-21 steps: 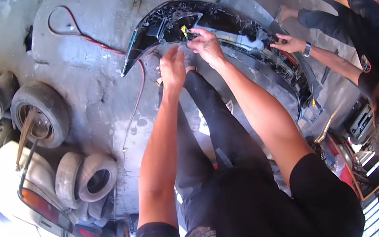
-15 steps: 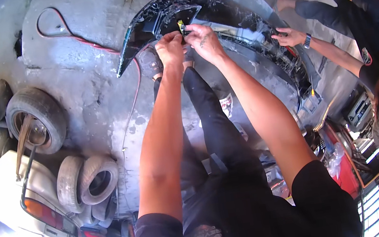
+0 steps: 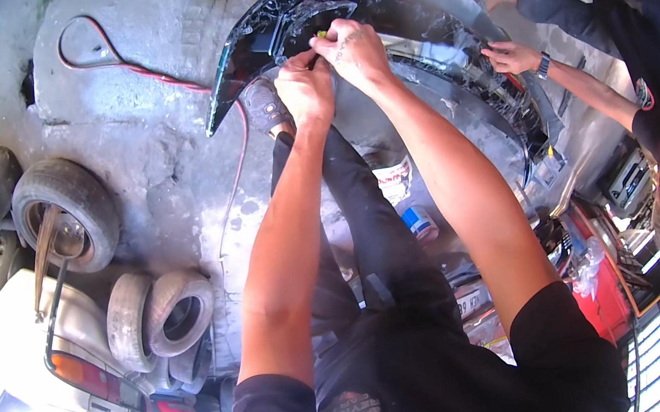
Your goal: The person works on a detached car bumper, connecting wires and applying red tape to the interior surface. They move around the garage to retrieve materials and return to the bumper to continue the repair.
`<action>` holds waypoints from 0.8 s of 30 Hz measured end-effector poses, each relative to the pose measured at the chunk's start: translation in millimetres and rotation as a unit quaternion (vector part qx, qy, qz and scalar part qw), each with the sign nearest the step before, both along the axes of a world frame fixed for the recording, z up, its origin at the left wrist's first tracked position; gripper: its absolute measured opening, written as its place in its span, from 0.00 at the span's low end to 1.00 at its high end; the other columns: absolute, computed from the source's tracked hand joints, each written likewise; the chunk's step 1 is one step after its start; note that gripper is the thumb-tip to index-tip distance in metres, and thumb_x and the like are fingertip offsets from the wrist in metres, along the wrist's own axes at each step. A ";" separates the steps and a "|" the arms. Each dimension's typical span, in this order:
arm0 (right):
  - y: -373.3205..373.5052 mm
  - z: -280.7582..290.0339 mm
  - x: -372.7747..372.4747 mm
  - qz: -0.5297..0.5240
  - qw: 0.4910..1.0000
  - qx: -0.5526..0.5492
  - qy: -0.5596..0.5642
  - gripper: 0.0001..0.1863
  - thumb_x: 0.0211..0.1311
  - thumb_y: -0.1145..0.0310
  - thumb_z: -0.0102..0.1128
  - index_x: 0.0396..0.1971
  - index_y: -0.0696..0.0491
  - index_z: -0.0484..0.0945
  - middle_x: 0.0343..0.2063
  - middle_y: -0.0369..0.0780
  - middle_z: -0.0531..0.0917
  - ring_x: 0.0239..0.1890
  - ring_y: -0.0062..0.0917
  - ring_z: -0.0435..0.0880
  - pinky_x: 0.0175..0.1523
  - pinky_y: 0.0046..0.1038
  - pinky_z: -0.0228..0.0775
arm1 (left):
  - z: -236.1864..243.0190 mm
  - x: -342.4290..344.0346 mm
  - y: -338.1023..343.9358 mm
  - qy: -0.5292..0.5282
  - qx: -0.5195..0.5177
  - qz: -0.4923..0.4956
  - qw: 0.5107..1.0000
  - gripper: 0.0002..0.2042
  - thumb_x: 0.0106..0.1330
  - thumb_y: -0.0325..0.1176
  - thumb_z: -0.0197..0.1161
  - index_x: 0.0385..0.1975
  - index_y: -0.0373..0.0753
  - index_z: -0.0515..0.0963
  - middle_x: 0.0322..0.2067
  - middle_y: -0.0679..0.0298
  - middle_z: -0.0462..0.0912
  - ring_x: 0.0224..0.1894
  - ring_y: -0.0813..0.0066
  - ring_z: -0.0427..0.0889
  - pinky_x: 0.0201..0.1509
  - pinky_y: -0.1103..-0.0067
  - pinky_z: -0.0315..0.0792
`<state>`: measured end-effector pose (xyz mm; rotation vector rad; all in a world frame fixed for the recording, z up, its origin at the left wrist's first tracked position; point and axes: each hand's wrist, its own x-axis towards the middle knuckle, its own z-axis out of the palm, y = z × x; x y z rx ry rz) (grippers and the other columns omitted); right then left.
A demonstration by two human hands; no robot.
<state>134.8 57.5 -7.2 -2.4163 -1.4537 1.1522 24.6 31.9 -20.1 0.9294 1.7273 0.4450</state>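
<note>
A glossy black curved car bumper (image 3: 240, 48) lies on the floor in front of me, its surface marked and dull in patches. My right hand (image 3: 353, 51) pinches a small yellow item (image 3: 323, 35) at the bumper's inner part, its fingers covering most of it. My left hand (image 3: 304, 85) is closed just left of and below the right, fingertips touching or nearly touching it; what it holds is hidden. My shoe (image 3: 267, 108) shows beside the left hand, under the bumper's lower edge.
At right a co-worker (image 3: 651, 52) in dark clothes holds a grey metal sheet, with another hand at the bumper. Tyres (image 3: 58, 176) and a pale car (image 3: 51, 354) are at left. A red hose (image 3: 153, 72) crosses the floor. A blue-topped can (image 3: 418, 218) sits behind my legs.
Both my hands have moved up and closed in on the yellow item, the right now covering most of it. The co-worker's lower hand has shifted slightly right.
</note>
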 end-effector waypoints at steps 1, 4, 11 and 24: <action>1.1 -5.4 2.9 0.017 1.000 -0.019 -0.013 0.17 0.57 0.56 0.63 0.29 0.58 0.83 0.31 0.50 0.86 0.38 0.46 0.85 0.44 0.41 0.77 | -2.9 0.4 -3.7 0.021 0.024 -0.017 0.999 0.11 0.57 0.33 0.68 0.36 0.32 0.85 0.26 0.52 0.87 0.26 0.74 0.84 0.36 0.75 0.75; -7.4 -12.8 9.5 0.052 0.997 0.029 -0.043 0.14 0.59 0.60 0.62 0.28 0.58 0.83 0.29 0.51 0.85 0.35 0.48 0.85 0.43 0.41 0.77 | -8.0 0.3 -10.9 0.010 0.056 -0.011 0.998 0.11 0.59 0.32 0.68 0.37 0.30 0.85 0.26 0.54 0.87 0.26 0.76 0.83 0.34 0.77 0.75; -25.5 -15.1 50.4 -0.207 0.934 -0.069 0.282 0.09 0.63 0.69 0.61 0.33 0.59 0.84 0.25 0.38 0.85 0.23 0.17 0.82 0.28 0.21 0.75 | -15.1 -7.1 -6.7 -0.224 -0.131 0.172 0.950 0.09 0.66 0.30 0.62 0.37 0.30 0.81 0.25 0.62 0.83 0.25 0.75 0.82 0.31 0.81 0.76; -105.8 -27.4 26.2 0.019 0.983 -0.005 0.182 0.12 0.53 0.75 0.62 0.38 0.53 0.86 0.28 0.45 0.86 0.30 0.35 0.86 0.39 0.30 0.77 | -2.5 -20.0 1.9 -0.341 -0.211 0.141 0.905 0.10 0.71 0.28 0.55 0.46 0.29 0.77 0.32 0.59 0.81 0.30 0.69 0.82 0.38 0.74 0.79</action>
